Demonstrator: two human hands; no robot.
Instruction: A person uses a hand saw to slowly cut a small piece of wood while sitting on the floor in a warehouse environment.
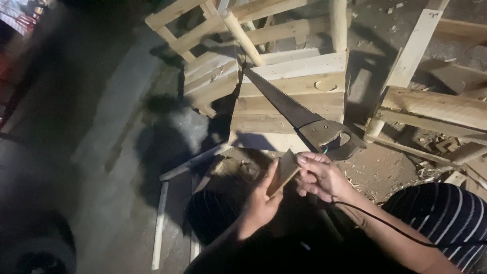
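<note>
**Two hands on a small wooden offcut above a sawdust floor**

No container, package, label or sign can be made out in this dim view; loose shavings and sawdust (pixel 385 172) lie straight on the floor.

The small wooden piece (pixel 284 171) is a thin, flat, roughly square offcut, held tilted on edge between the two hands, just below the middle of the view. The left hand (pixel 261 200) comes up from below, its grip clasped on the lower left edge of the piece with the thumb along the face. The right hand (pixel 320 176) meets it from the right, fingers curled over the upper right corner, so its grip is also clasped on the piece. The two hands sit close together with the piece between them.

Just above the right hand lies a handsaw (pixel 299 112). Its dark toothed blade runs diagonally up and to the left across a pale plank structure (pixel 294 91), and its dark handle lies near the right-hand knuckles, though whether it touches them cannot be told.

A thin black cord (pixel 385 223) runs along the right forearm. A striped sleeve (pixel 441 218) shows at the lower right. More rough timber (pixel 431 109) lies to the right, and a round wooden pole (pixel 243 38) leans across a slatted frame (pixel 213 23) at the top. A pale rod (pixel 160 223) lies on the grey floor (pixel 111 132) at the left.
</note>
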